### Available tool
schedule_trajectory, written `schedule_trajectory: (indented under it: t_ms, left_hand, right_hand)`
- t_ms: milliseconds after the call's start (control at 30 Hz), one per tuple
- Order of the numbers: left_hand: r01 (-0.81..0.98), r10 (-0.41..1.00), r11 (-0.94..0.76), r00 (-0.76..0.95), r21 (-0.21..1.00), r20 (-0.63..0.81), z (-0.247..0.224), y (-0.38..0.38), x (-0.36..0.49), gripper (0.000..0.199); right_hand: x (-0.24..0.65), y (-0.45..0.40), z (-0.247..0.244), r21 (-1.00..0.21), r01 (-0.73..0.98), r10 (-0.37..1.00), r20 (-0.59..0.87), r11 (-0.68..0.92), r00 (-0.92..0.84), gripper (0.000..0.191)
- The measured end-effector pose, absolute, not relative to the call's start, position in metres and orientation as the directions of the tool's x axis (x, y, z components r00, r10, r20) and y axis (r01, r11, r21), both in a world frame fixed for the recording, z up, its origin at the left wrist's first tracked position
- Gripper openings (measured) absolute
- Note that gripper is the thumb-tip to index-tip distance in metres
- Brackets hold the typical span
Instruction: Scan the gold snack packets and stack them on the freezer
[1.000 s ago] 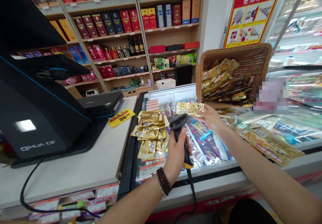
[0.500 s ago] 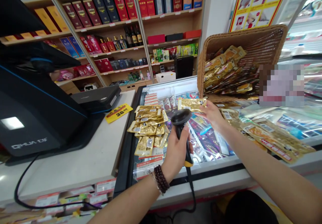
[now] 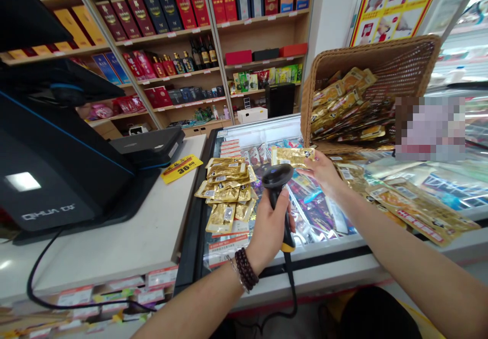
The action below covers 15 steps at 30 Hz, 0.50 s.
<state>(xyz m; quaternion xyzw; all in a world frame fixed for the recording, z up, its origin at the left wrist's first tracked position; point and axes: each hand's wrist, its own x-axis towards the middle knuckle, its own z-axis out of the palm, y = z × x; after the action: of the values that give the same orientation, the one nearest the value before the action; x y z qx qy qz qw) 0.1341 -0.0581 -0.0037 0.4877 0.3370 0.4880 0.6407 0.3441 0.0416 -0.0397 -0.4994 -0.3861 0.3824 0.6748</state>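
So my left hand (image 3: pixel 270 227) is wrapped around the handle of a barcode scanner (image 3: pixel 277 175), smooth dark plastic with a yellow bit at the butt, its cable (image 3: pixel 290 273) dropping toward 6 o'clock. My right hand (image 3: pixel 324 174) is pinching one end of a flat, crinkly gold foil packet (image 3: pixel 292 156), at about 10 o'clock from that hand and 1 o'clock from the scanner's head; can't tell if they touch. Its print's too small to read. At 10 o'clock from my left there's a shiny heap of gold packets (image 3: pixel 227 181) on the glass-topped counter (image 3: pixel 335 273); at 1 o'clock from my right, a woven basket (image 3: pixel 407 67) holding more. Readable stuff: "QIHUA" on the black checkout terminal (image 3: pixel 57 166) toward 9, "36.00" on a yellow price tag (image 3: pixel 182 168) around 10.
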Motion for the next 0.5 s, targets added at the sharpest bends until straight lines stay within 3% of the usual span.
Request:
schedule_trajectory:
  t_ms: [367, 500]
  left_hand:
    - [-0.295, 0.954, -0.025, 0.280, 0.955, 0.111, -0.004, -0.066, 0.132, 0.050]
    - [-0.331, 0.952, -0.044, 0.273, 0.942, 0.140, 0.000, -0.073, 0.130, 0.054]
  right_hand:
    - [0.333, 0.041, -0.027, -0.962, -0.204, 0.900, 0.076, 0.179, 0.430, 0.027]
    - [0.300, 0.045, -0.005, -0.936, -0.322, 0.964, 0.057, 0.142, 0.259, 0.022]
